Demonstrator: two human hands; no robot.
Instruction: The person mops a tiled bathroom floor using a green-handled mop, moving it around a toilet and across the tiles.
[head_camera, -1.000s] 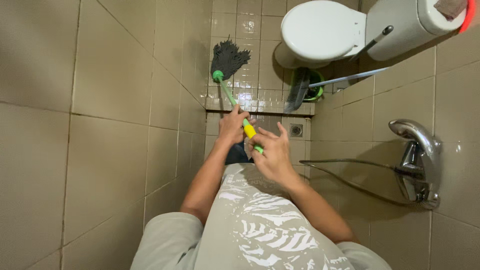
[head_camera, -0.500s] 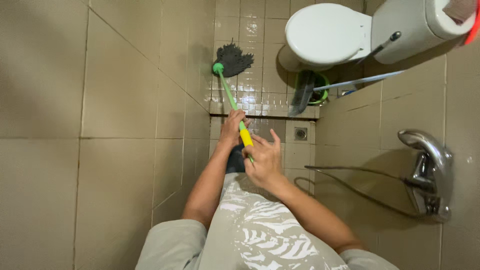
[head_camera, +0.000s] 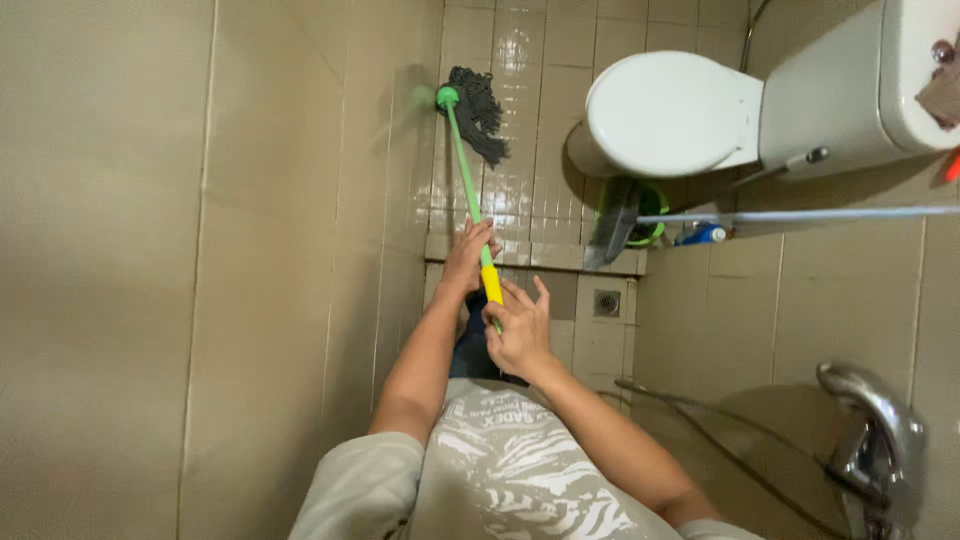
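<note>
I hold a mop with a green shaft (head_camera: 464, 165) and a yellow grip section. Its dark grey string head (head_camera: 481, 108) lies on the wet tiled floor close to the left wall. My left hand (head_camera: 468, 252) is wrapped around the shaft just above the yellow part. Lower down, my right hand (head_camera: 517, 330) grips the end of the handle with some fingers spread.
A white toilet (head_camera: 672, 112) with its lid down stands at the upper right, its cistern (head_camera: 850, 85) against the right wall. A broom (head_camera: 617, 222) and a green container lean beside it. A floor drain (head_camera: 606, 303), a hose (head_camera: 720, 440) and a chrome tap (head_camera: 880, 430) are on the right.
The mop head has slid farther away across the floor and toward the left wall. Both hands kept their hold. The view has shifted, so the toilet and tap sit lower.
</note>
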